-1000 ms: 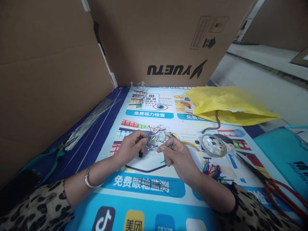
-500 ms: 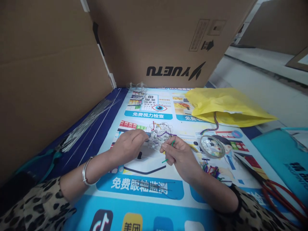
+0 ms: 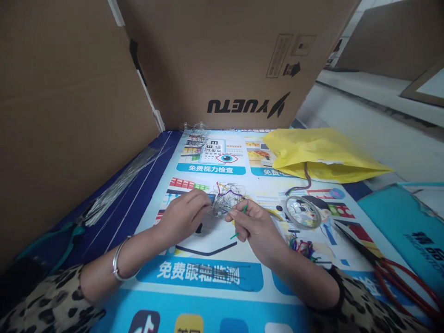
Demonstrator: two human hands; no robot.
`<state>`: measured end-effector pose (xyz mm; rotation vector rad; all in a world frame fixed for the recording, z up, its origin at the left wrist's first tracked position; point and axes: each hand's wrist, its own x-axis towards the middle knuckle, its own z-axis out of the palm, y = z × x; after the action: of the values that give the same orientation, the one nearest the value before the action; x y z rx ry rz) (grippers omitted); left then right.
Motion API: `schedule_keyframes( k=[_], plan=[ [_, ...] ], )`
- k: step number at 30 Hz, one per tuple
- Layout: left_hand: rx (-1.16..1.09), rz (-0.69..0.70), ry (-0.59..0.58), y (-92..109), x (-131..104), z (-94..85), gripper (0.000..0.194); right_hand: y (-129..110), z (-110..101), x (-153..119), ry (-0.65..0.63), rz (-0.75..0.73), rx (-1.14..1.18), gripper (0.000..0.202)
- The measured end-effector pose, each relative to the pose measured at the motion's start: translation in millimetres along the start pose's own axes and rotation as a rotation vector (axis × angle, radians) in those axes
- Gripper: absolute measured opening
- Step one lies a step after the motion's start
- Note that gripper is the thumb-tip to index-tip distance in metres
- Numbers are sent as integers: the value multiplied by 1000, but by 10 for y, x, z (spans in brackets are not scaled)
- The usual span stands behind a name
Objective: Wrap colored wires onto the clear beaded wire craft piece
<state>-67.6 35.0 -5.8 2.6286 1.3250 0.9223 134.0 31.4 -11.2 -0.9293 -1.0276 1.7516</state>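
A tangled silvery wire piece point(image 3: 225, 200) with red, yellow and purple thread on it lies between my two hands. My left hand point(image 3: 185, 213) has its fingers pinched at the left edge of the wire piece; their tips are partly hidden. In the fingers of my right hand point(image 3: 255, 226) is a short green thread point(image 3: 235, 236), its ends sticking out above and below the closed grip. The right fingertips are close to the lower right edge of the wire piece.
A yellow bag point(image 3: 322, 152) with a braided thread, a roll of clear tape point(image 3: 303, 212), coloured thread scraps point(image 3: 301, 247) and red-handled scissors point(image 3: 385, 266) lie right. Left are straight wires point(image 3: 121, 185) and teal-handled pliers point(image 3: 71, 231). Cardboard point(image 3: 236, 60) stands behind, near another wire piece point(image 3: 197, 132).
The view has shifted slightly. Both hands keep nearly the same pose around the wire piece, and the green thread stays in my right fingers.
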Motion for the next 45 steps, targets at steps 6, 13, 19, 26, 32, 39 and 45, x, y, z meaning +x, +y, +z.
schedule_keyframes(
  k=[6, 13, 19, 26, 32, 39, 45],
  plan=[
    [143, 294, 109, 100, -60, 34, 16, 27, -9, 0, -3, -17, 16, 21],
    [182, 242, 107, 216, -25, 198, 7, 50, 15, -26, -6, -32, 40, 22],
    [153, 204, 169, 212, -45, 251, 7, 47, 49, -47, -5, -25, -9, 24],
    [114, 180, 173, 213, -54, 212, 11, 12, 40, -62, -11, -47, -85, 21],
    [39, 75, 196, 207, -27, 137, 11, -68, 23, -40, 35, -92, -168, 21],
    [-242, -170, 195, 261, -21, 95, 9, -26, -12, -4, 38, -155, -284, 16],
    [-376, -389, 172, 277, -47, 96, 6, 42, -27, -24, 7, -192, -351, 9]
  ],
)
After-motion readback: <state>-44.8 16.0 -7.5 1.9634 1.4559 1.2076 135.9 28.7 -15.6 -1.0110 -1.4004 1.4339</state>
